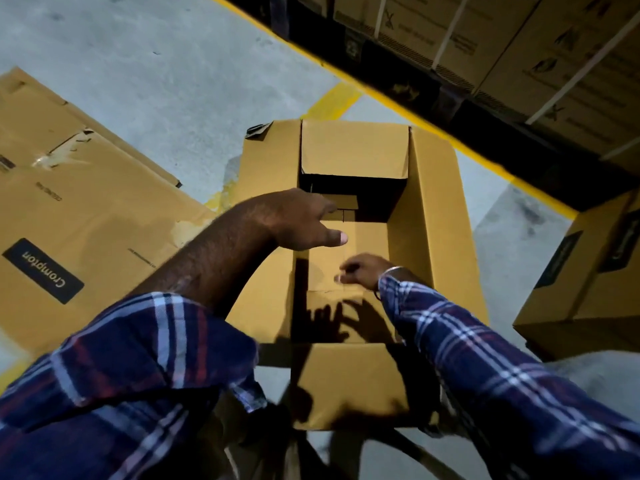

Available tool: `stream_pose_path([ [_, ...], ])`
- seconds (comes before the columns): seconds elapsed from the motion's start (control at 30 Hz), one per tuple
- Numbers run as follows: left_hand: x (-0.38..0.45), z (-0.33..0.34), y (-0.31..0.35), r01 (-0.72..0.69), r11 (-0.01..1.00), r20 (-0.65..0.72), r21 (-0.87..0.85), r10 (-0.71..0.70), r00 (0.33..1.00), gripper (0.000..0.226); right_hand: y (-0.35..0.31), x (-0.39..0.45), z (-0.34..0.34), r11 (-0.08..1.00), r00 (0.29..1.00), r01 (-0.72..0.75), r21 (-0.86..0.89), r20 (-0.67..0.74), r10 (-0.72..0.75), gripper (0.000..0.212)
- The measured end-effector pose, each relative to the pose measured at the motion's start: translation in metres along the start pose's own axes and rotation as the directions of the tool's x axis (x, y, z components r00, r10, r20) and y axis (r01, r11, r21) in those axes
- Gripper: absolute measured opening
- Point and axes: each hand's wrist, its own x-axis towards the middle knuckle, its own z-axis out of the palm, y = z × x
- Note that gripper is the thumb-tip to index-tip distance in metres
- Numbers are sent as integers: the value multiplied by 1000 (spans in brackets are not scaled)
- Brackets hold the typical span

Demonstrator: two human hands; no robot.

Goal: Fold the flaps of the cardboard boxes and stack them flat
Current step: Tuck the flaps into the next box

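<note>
An open brown cardboard box point(436, 209) stands on the floor below me, its four top flaps spread outward. My left hand point(304, 220) reaches over the left rim with fingers spread, thumb pointing right, holding nothing. My right hand point(363, 271) is lower, inside the box above its bottom panels, blurred, fingers loosely curled; I cannot see anything in it. Both hands cast shadows on the box's near inner wall. Flattened cardboard boxes point(90, 216) with a black "Crompton" label lie on the floor to the left.
Another brown box point(581, 289) stands at the right. Strapped cartons point(519, 39) fill a dark rack along the top right, behind a yellow floor line point(346, 77). Grey concrete floor point(166, 64) stretches to the upper left.
</note>
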Motion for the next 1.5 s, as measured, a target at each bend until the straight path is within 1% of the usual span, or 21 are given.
stream_pose_path([
  [0.07, 4, -3, 1, 24, 999, 12, 40, -25, 1000, 75, -5, 33, -12, 929, 977, 40, 367, -211, 42, 29],
  [0.13, 7, -4, 2, 44, 995, 17, 84, -45, 999, 73, -16, 63, -25, 644, 966, 40, 764, -194, 171, 10],
  [0.2, 10, -4, 4, 43, 995, 13, 95, -44, 999, 70, -21, 94, -40, 348, 954, 51, 936, -149, 260, 8],
  [0.27, 13, -3, 2, 38, 995, -5, 93, -38, 999, 66, -21, 126, -53, 207, 938, 74, 976, -139, 318, 11],
  [0.4, 19, 0, -2, 61, 989, -66, 134, -52, 996, 65, -22, 154, -68, 85, 914, 141, 986, -162, 372, 8],
  [0.47, 19, 4, 0, 53, 989, -69, 137, -44, 997, 62, -24, 158, -75, -24, 907, 214, 977, -190, 375, 11],
  [0.57, 20, 12, 2, 25, 983, -84, 181, -10, 996, 60, -32, 164, -90, -104, 868, 343, 934, -273, 414, 19],
  [0.6, 19, 14, 1, 19, 982, -85, 189, -3, 996, 59, -34, 168, -99, -95, 837, 407, 908, -329, 438, 24],
  [0.67, 17, 16, -2, 8, 983, -98, 183, 10, 995, 59, -44, 171, -119, 32, 742, 567, 823, -527, 414, 36],
  [0.7, 16, 17, -4, 4, 985, -109, 170, 15, 994, 60, -51, 171, -131, 136, 688, 631, 764, -632, 356, 42],
  [0.77, 15, 18, -9, -3, 990, -122, 143, 21, 992, 60, -60, 176, -156, 433, 560, 702, 565, -814, 155, 56],
  [0.83, 16, 20, -13, -2, 993, -103, 115, 13, 995, 59, -65, 184, -182, 743, 484, 622, 249, -868, -115, 66],
  [0.87, 15, 20, -15, -2, 994, -86, 107, 11, 996, 58, -66, 190, -194, 851, 507, 517, 97, -835, -213, 70],
  [0.9, 15, 21, -16, -3, 994, -75, 107, 11, 997, 56, -67, 195, -205, 923, 563, 384, -34, -784, -264, 73],
  [0.97, 16, 22, -18, -5, 993, -74, 121, 14, 997, 54, -62, 214, -219, 961, 696, 132, -245, -667, -265, 77],
  [1.03, 19, 23, -20, -9, 990, -68, 138, 19, 998, 54, -54, 231, -223, 918, 795, -1, -396, -558, -239, 76],
  [1.13, 23, 26, -26, -44, 990, -58, 131, 52, 997, 54, -45, 248, -218, 891, 835, -57, -451, -510, -204, 74],
  [1.23, 31, 47, -64, -40, 992, -34, 119, 45, 998, 52, -47, 256, -206, 915, 773, -61, -400, -599, -210, 55],
  [1.3, 41, 68, -94, -13, 987, 1, 160, 13, 1000, 50, -46, 259, -198, 948, 693, -49, -316, -694, -196, 37],
  [1.37, 49, 80, -111, -7, 993, -6, 114, 8, 1000, 48, -48, 262, -195, 972, 622, -31, -235, -765, -165, 26],
  [1.5, 57, 79, -112, -61, 997, 19, 48, 60, 998, 47, -52, 267, -196, 989, 564, -44, -141, -821, -92, 16],
])
